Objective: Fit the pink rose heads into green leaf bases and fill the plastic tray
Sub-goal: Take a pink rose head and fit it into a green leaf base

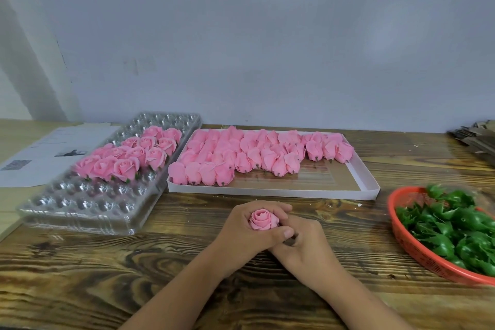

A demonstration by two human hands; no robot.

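Fitting step: left hand (pixel 250 225) wrapped round rose head (pixel 263 220), right hand (pixel 302 242) pinching beneath; next, over left to plastic tray (pixel 88 211).

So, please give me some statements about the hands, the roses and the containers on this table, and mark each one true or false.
1. The left hand grips a pink rose head. True.
2. The green leaf bases lie in a white box. False: they lie in a red basket.
3. The plastic tray is completely full. False: its nearest rows are empty.
4. The white box holds loose rose heads. True.
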